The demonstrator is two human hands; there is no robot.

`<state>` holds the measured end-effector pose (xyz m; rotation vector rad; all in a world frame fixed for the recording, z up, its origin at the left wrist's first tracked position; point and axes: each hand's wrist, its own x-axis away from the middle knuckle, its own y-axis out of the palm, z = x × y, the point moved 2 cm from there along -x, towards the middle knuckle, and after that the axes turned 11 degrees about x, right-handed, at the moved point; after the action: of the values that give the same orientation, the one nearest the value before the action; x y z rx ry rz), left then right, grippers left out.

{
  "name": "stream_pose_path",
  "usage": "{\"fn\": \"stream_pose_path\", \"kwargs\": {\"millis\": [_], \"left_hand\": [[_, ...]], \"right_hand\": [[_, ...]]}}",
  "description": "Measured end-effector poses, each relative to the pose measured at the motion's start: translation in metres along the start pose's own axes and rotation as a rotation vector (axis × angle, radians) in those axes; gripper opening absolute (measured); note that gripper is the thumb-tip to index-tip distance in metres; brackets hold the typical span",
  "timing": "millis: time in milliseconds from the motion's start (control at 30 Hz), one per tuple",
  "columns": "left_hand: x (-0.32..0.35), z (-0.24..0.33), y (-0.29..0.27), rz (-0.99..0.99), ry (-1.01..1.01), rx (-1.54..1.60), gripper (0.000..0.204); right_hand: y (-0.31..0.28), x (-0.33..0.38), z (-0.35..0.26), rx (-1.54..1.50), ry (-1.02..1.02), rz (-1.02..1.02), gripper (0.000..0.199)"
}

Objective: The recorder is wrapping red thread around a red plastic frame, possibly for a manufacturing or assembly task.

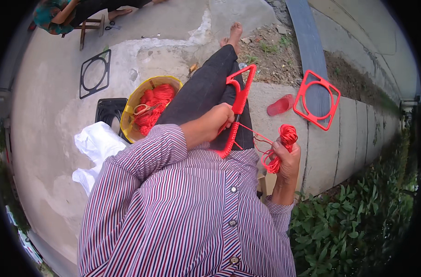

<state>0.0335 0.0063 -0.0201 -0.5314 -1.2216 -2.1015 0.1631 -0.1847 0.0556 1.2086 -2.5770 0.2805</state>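
My left hand (215, 121) is closed around the middle of a red plastic frame (241, 98), tilted nearly edge-on over my lap. The frame's edge is toothed, and a curved inner ring shows near its far end. In my right hand (288, 159), out to the right, is a bundle of red cord (289, 134), gripped with loops hanging below the fingers. Strands run taut from the bundle to the frame beside my left hand. What my left fingertips do behind the frame is hidden.
To my left stands a yellow bucket (125, 121) with red cord (150, 111) and scissors (141, 109). Black frames (99, 54) and a white sack (99, 143) lie nearby. Another red frame (301, 87) lies right. Leafy bushes (349, 231) border the right; another person (58, 16) sits far left.
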Motion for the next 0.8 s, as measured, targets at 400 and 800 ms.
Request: {"fn": "stream_pose_path", "kwargs": {"millis": [400, 800], "left_hand": [[0.062, 0.024, 0.037, -0.322, 0.862, -1.077, 0.048], [0.071, 0.1, 0.017, -0.33, 0.67, -0.591, 0.036]], "right_hand": [[0.03, -0.01, 0.025, -0.678, 0.091, -0.505, 0.043], [0.012, -0.069, 0.013, -0.422, -0.089, -0.473, 0.035]]}}
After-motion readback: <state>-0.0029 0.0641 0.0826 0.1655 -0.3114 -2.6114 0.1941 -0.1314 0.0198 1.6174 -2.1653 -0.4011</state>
